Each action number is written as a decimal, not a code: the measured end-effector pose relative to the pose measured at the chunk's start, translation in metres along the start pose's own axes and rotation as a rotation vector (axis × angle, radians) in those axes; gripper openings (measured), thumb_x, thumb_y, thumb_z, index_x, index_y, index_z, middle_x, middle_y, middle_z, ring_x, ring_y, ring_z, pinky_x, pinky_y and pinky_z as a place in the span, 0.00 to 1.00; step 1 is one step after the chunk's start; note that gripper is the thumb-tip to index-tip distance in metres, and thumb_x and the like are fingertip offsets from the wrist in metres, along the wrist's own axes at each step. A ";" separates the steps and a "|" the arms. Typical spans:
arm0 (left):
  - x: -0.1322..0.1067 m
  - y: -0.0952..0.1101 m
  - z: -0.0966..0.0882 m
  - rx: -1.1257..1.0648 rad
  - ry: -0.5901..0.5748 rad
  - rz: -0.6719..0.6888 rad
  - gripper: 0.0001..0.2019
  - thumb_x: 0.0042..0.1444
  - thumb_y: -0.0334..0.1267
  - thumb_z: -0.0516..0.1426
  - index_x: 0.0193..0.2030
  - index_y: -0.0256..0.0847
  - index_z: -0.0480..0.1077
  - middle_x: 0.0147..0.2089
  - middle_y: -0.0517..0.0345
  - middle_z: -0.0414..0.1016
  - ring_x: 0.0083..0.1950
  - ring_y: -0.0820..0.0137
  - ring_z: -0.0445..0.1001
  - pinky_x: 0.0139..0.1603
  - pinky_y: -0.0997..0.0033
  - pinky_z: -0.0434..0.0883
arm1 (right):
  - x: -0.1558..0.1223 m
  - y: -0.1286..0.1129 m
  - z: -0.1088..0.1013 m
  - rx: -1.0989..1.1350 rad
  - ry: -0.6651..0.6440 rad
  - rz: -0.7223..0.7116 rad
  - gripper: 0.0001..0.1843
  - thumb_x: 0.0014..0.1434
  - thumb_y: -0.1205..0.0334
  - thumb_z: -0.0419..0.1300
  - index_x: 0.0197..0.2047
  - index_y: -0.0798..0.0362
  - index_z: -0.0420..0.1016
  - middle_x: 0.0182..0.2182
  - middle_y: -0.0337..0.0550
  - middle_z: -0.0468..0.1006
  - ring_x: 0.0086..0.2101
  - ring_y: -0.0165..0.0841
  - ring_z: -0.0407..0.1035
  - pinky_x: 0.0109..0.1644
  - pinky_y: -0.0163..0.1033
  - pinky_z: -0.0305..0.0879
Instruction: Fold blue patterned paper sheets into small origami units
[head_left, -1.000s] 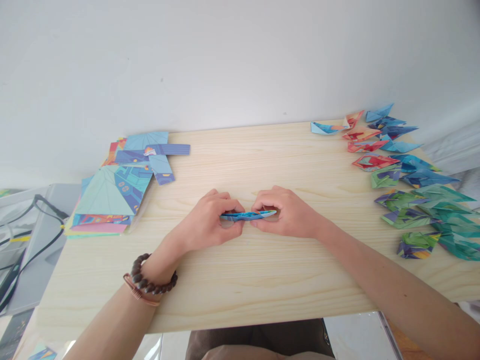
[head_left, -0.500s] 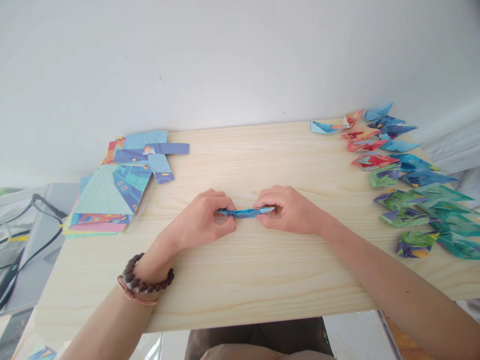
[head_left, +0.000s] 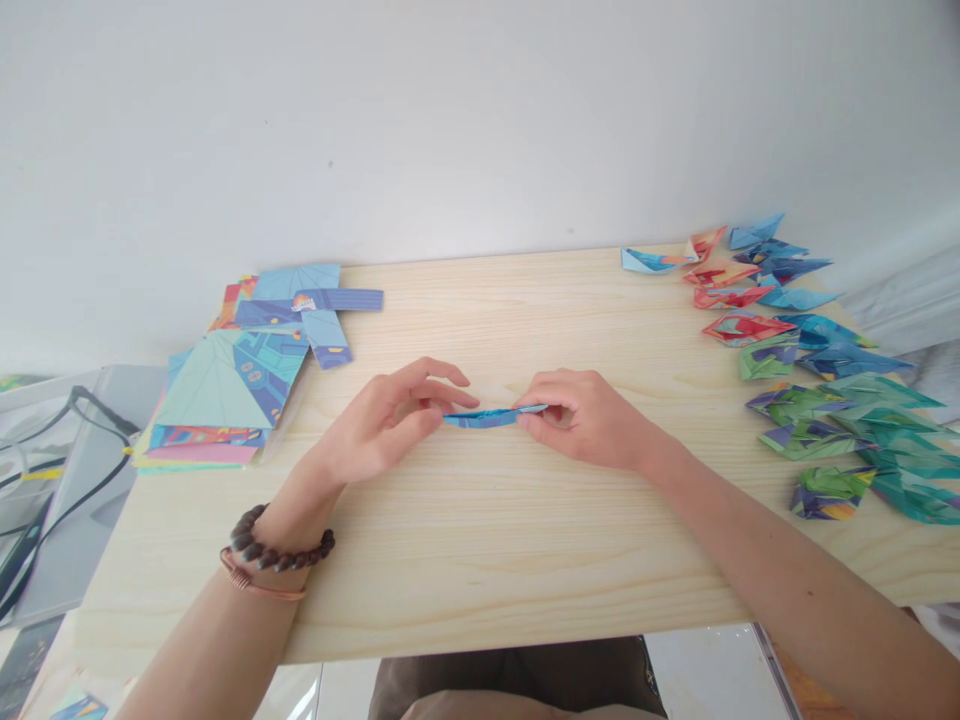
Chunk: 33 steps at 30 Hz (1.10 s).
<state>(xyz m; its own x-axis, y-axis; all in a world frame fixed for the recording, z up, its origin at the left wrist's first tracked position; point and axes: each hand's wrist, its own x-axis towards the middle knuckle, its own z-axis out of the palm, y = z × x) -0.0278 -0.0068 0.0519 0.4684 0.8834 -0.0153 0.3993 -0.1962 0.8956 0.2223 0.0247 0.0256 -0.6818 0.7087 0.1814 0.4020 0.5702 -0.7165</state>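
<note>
A narrow blue folded paper boat (head_left: 487,417) is held over the middle of the wooden table, seen edge-on from above. My right hand (head_left: 581,418) pinches its right end between thumb and fingers. At the left end is my left hand (head_left: 390,415), its fingers stretched out and apart. The left thumb tip lies close against the paper's end; I cannot tell if it touches. Part of the boat's right tip is hidden by my right fingers.
Several finished paper boats in red (head_left: 746,327), blue (head_left: 799,295), green (head_left: 814,437) and teal (head_left: 915,450) stand along the table's right side. A stack of printed paper sheets (head_left: 217,385) and paper strips (head_left: 352,299) lies at left. Cables (head_left: 97,405) hang beyond the left edge.
My left hand has let go of the boat's left end, opened its fingers and shifted slightly left. My right hand keeps its pinch on the other end.
</note>
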 end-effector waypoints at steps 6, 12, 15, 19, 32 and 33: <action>0.005 -0.004 0.011 0.159 0.066 0.022 0.06 0.57 0.34 0.55 0.40 0.39 0.72 0.43 0.56 0.77 0.38 0.73 0.72 0.37 0.76 0.69 | -0.001 -0.001 0.005 -0.106 0.084 -0.045 0.06 0.57 0.65 0.58 0.34 0.56 0.76 0.27 0.40 0.72 0.27 0.26 0.63 0.32 0.33 0.60; 0.006 -0.003 0.012 0.236 0.066 0.040 0.07 0.57 0.33 0.55 0.40 0.39 0.74 0.39 0.59 0.77 0.38 0.74 0.73 0.36 0.79 0.69 | -0.002 -0.003 0.005 -0.166 0.071 -0.124 0.08 0.58 0.65 0.57 0.38 0.54 0.78 0.32 0.42 0.73 0.30 0.28 0.66 0.35 0.34 0.62; 0.005 0.000 0.013 0.267 0.088 0.080 0.07 0.57 0.31 0.55 0.40 0.39 0.74 0.40 0.59 0.78 0.37 0.75 0.73 0.34 0.80 0.68 | -0.002 -0.005 0.005 -0.223 0.076 -0.150 0.09 0.59 0.65 0.56 0.38 0.53 0.78 0.34 0.43 0.73 0.32 0.29 0.67 0.36 0.35 0.63; 0.004 0.001 0.015 0.263 0.096 0.156 0.07 0.54 0.28 0.56 0.39 0.38 0.73 0.44 0.57 0.77 0.38 0.75 0.73 0.33 0.79 0.68 | -0.002 -0.005 0.005 -0.248 0.075 -0.157 0.08 0.58 0.65 0.57 0.37 0.54 0.78 0.32 0.43 0.74 0.32 0.30 0.68 0.38 0.36 0.64; 0.006 0.001 0.014 0.271 0.040 0.113 0.07 0.56 0.31 0.55 0.38 0.38 0.75 0.41 0.56 0.78 0.33 0.75 0.73 0.26 0.78 0.66 | -0.002 -0.005 0.006 -0.327 0.062 -0.202 0.08 0.59 0.64 0.57 0.36 0.53 0.78 0.32 0.42 0.75 0.33 0.31 0.68 0.39 0.37 0.63; 0.005 0.001 0.014 0.263 0.039 0.092 0.08 0.57 0.32 0.55 0.39 0.38 0.76 0.41 0.56 0.78 0.33 0.74 0.73 0.26 0.78 0.67 | -0.002 -0.005 0.006 -0.339 0.066 -0.211 0.08 0.59 0.64 0.57 0.36 0.53 0.78 0.32 0.42 0.75 0.33 0.31 0.68 0.39 0.37 0.63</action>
<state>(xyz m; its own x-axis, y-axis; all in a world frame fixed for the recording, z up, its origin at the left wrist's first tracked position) -0.0140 -0.0080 0.0469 0.4834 0.8715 0.0827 0.5499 -0.3758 0.7459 0.2176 0.0180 0.0253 -0.7348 0.5805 0.3509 0.4439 0.8027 -0.3982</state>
